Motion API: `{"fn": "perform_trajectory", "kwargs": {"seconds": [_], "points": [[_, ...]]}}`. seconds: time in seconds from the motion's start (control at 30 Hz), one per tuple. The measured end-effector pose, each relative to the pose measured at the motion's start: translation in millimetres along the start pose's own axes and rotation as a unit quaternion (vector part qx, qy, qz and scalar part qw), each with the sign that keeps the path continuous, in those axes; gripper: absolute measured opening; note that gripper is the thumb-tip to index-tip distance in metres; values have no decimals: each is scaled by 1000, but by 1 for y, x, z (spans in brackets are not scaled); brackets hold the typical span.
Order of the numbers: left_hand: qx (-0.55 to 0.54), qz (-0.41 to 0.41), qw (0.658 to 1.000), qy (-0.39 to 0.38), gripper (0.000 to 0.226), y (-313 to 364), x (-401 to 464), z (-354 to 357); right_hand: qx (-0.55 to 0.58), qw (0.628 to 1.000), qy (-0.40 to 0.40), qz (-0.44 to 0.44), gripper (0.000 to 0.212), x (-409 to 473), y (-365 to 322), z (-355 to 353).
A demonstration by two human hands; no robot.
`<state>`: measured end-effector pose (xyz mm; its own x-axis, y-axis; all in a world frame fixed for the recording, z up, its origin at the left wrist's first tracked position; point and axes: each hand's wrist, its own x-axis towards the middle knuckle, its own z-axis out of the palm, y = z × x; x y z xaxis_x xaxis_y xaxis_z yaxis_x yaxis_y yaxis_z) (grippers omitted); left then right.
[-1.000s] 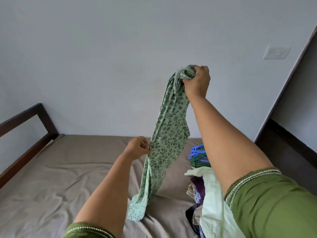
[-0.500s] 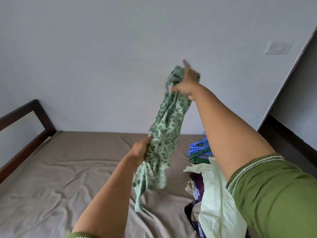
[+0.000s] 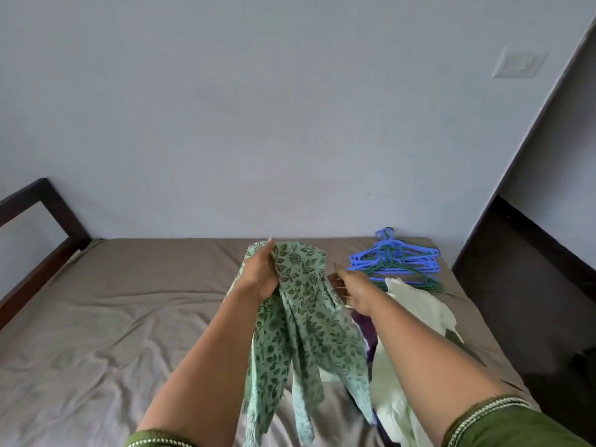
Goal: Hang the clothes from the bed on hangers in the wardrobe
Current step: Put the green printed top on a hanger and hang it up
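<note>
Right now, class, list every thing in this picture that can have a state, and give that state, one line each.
Floral green garment: bunched, held up off the bed, hanging.
Left hand: grips the garment's top.
Right hand: fingers spread, holding nothing, beside the garment.
Hangers: stacked flat on the bed, unused.
Pale green cloth: crumpled on the clothes pile.
Purple garment: mostly hidden.
Bed sheet: wrinkled.
</note>
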<state>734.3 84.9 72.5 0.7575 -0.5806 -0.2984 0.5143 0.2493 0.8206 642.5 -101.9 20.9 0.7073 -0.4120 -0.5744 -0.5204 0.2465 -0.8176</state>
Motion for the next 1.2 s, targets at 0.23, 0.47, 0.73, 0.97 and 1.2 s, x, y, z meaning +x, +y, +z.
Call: {"fn": "perform_trajectory", "kwargs": {"seconds": [0.23, 0.47, 0.73, 0.97, 1.2], "points": [[34, 7, 999, 17, 47, -1, -1, 6, 31, 996, -32, -82, 44, -6, -28, 21], [197, 87, 952, 219, 32, 3, 2, -29, 89, 988, 26, -120, 14, -5, -41, 23], [47, 143, 980, 131, 27, 55, -15, -13, 91, 992, -83, -19, 40, -26, -54, 16], [41, 193, 980, 27, 25, 76, -26, 25, 148, 971, -170, 84, 84, -30, -30, 24], [103, 187, 973, 83, 30, 79, -28, 13, 174, 969, -177, -8, 31, -40, -35, 31]]}}
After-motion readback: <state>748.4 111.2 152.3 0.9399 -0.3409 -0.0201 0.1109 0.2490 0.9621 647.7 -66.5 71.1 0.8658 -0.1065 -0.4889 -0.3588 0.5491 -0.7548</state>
